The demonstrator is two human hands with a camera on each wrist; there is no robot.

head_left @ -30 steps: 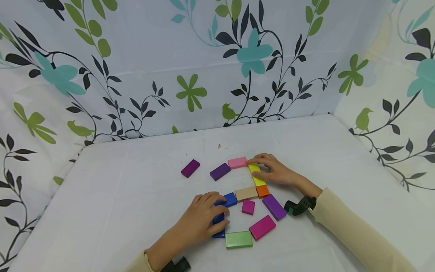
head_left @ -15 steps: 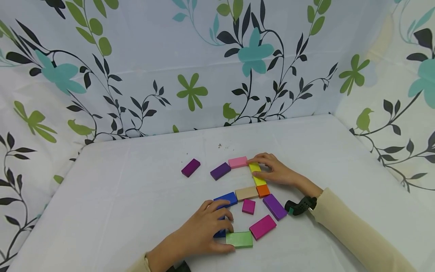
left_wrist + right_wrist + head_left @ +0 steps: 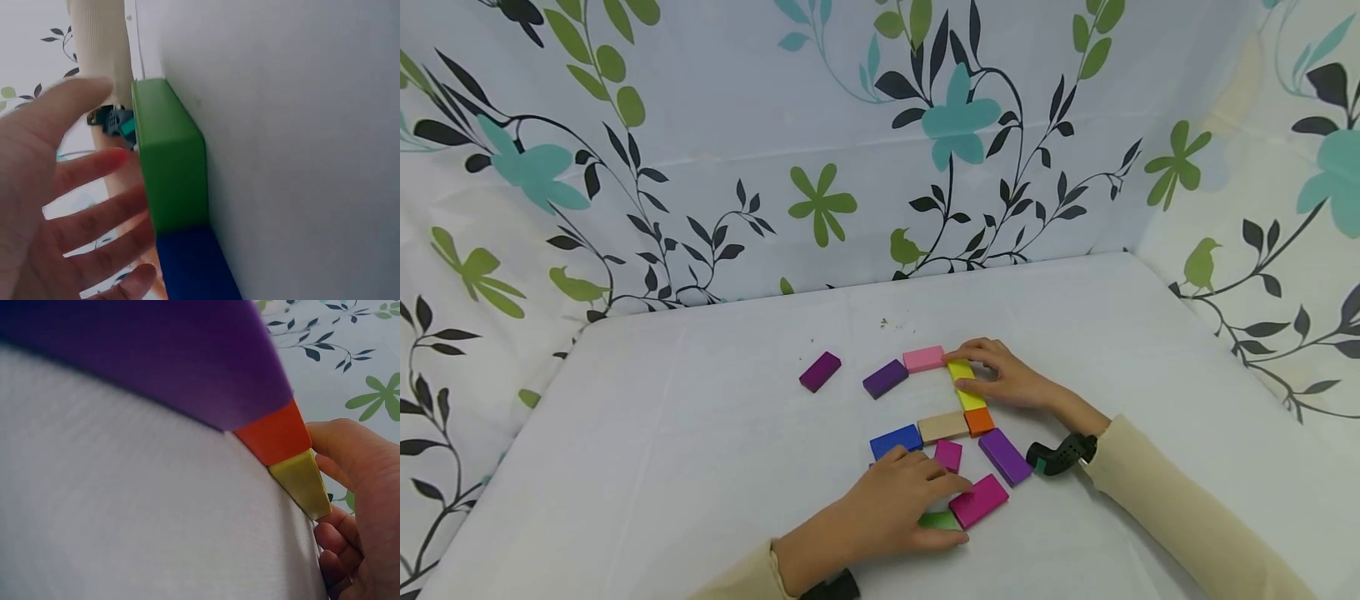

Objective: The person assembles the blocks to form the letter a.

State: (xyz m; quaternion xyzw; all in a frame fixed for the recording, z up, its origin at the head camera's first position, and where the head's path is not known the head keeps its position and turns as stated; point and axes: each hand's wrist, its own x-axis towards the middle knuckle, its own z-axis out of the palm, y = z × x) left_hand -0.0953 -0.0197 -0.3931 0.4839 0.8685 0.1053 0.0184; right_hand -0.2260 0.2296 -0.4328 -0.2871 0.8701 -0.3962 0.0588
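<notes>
My left hand point(image 3: 895, 504) hovers over the green block point(image 3: 938, 521), its fingers loosely spread and its fingertips by the larger magenta block point(image 3: 981, 502). In the left wrist view the thumb and fingers stand apart, beside the green block and a dark blue block point(image 3: 195, 262). My right hand point(image 3: 1007, 377) holds the yellow block point(image 3: 972, 396), with fingers curled at its far end. Touching the yellow block is an orange block point(image 3: 979, 422). A tan block point(image 3: 943, 427) and a blue block point(image 3: 895, 442) continue the row leftward.
A pink block point(image 3: 923, 359) touches the yellow block's far end, with a purple block point(image 3: 885, 379) beside it. A dark magenta block point(image 3: 820, 372) lies apart on the white cloth. Inside the arrangement sits a small magenta block point(image 3: 948, 455); a violet block point(image 3: 1005, 457) lies to its right.
My left hand has left the dark blue block and moved right, over the green block to the larger magenta one. The right hand has stayed on the yellow block.
</notes>
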